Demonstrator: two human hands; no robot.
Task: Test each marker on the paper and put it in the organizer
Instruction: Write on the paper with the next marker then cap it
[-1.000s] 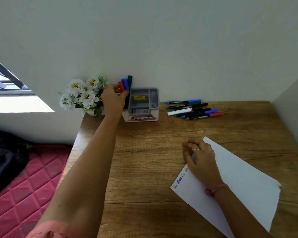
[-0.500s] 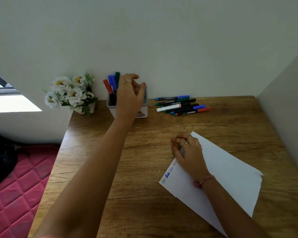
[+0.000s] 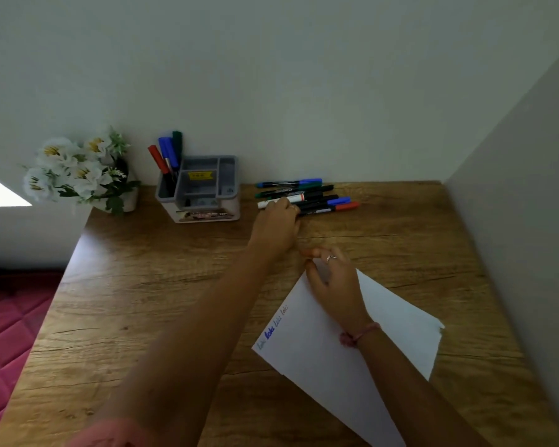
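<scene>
A grey organizer (image 3: 227,198) stands at the back of the wooden desk (image 3: 142,301), with red, blue and green markers (image 3: 168,153) upright in its left compartment. To its right lies a pile of several markers (image 3: 323,191). My left hand (image 3: 276,225) reaches onto the pile's near end, fingers over a white marker (image 3: 292,199); whether it grips it is hidden. My right hand (image 3: 334,285) rests flat on the top corner of the white paper (image 3: 320,356). Blue test scribbles run along the paper's left edge.
A pot of white flowers (image 3: 78,172) stands left of the organizer at the desk's back corner. Walls close the desk at the back and on the right (image 3: 513,221). A pink quilted mattress (image 3: 4,333) lies beside the desk's left edge.
My left hand left the organizer and moved right to the marker pile. The right hand stayed on the paper. The camera view shifted.
</scene>
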